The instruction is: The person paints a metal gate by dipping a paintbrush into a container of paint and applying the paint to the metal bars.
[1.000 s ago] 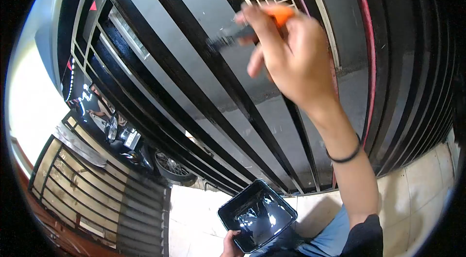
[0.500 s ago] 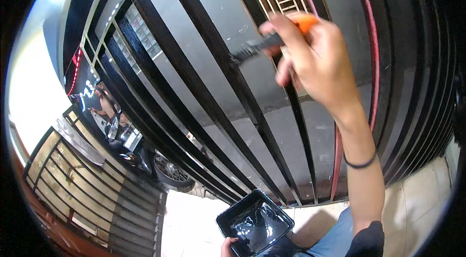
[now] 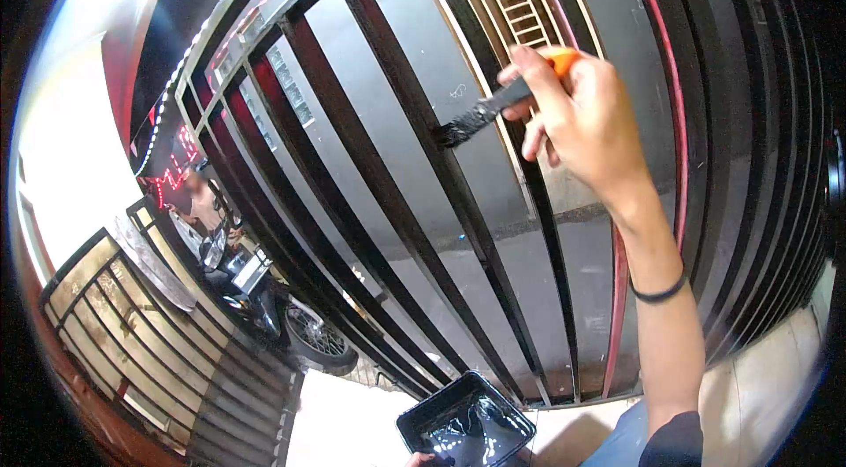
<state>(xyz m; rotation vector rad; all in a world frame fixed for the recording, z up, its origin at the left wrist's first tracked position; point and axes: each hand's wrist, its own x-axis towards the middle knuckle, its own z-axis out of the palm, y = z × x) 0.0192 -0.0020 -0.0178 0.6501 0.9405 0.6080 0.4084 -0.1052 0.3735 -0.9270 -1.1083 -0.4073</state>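
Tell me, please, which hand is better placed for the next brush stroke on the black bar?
Probably the right hand: it holds the brush, whose bristles appear to touch the bar. The left hand is low, holding the tray.

My feed shows a tray of smooth plastic, wet and glossy inside, and a brush with rough, clumped bristles and smooth handle. The bars look metal, the wall matt, the sleeve cloth.
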